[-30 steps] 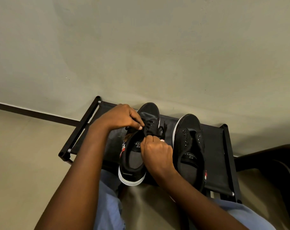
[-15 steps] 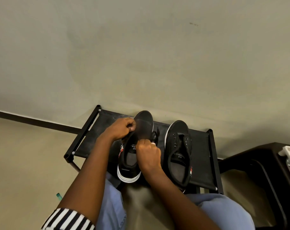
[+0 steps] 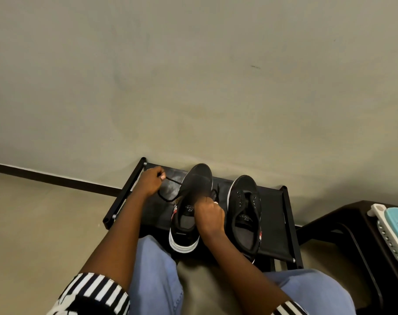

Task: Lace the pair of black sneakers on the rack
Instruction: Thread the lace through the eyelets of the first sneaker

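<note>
Two black sneakers (image 3: 216, 210), one rack (image 3: 277, 223)

Two black sneakers (image 3: 194, 208) (image 3: 244, 214) are counted on one rack (image 3: 277, 223), with one black lace (image 3: 170, 189), two hands (image 3: 151, 180) (image 3: 208, 214) and one dark stool (image 3: 361, 226).

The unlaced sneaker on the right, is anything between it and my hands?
Nothing visible blocks it. The unlaced sneaker sits open on the rack, beside the right hand; the left hand pinches the lace.

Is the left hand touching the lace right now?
Touching. The head view shows the left hand pinching the black lace at its fingertips, pulled out sideways from the left sneaker.
</note>
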